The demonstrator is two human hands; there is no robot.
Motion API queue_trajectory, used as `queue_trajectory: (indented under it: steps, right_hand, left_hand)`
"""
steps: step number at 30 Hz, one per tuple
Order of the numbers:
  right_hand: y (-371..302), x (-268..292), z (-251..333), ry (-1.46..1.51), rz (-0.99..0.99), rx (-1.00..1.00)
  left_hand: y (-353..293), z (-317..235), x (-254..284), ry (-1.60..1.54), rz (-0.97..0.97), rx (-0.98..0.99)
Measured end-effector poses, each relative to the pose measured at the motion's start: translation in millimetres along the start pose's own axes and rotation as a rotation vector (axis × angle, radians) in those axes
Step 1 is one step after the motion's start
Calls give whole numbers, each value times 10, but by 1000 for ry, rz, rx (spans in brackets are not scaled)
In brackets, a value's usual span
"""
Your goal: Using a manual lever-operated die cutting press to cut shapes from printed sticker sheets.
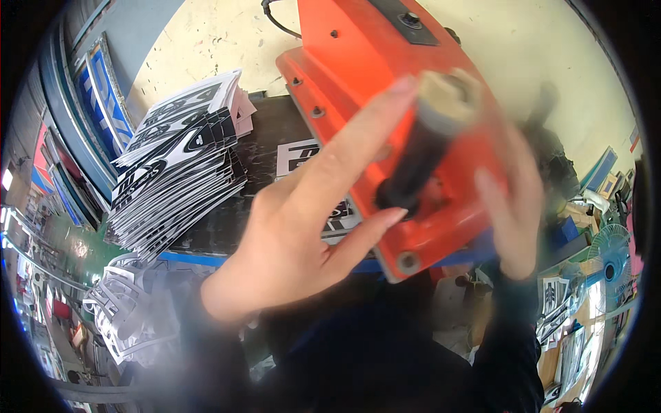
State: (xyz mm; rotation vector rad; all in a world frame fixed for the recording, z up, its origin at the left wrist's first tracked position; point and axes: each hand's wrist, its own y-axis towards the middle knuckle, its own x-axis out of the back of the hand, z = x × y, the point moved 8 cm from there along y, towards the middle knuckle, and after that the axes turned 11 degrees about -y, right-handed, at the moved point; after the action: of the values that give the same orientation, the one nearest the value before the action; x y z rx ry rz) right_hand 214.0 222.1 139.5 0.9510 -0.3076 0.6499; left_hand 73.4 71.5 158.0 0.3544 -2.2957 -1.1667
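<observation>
My left hand [289,227] has its index finger and thumb stretched apart beside the black handle [421,155] of a red cutting press [358,62]. The index fingertip is by the handle's worn tan end, the thumb tip close to its base; I cannot tell whether either touches. Blurred, my right hand [513,206] is at the right side of the red press head, thumb apart from the other fingers. Under the press head, partly hidden by it and my left hand, lies a black-and-white printed sheet [292,157].
A leaning stack of black-and-white printed sheets [175,172] stands on the dark table [265,131] at left. Curled white offcuts [127,303] hang below the blue table edge. Framed screens [96,96] lean at far left. A blue fan [609,268] stands at right.
</observation>
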Motion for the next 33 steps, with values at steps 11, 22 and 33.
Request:
queue_trajectory:
  steps: [11, 22, 33]
  right_hand:
    - [210, 769, -497, -568, -708, 238]
    - [226, 462, -322, -406, -656, 367]
    - [231, 420, -386, -345, -649, 342]
  left_hand:
    - [-85, -250, 619, 541, -443, -19]
    - [-334, -115, 952, 828, -667, 84]
    - [-431, -2, 1019, 704, -704, 18]
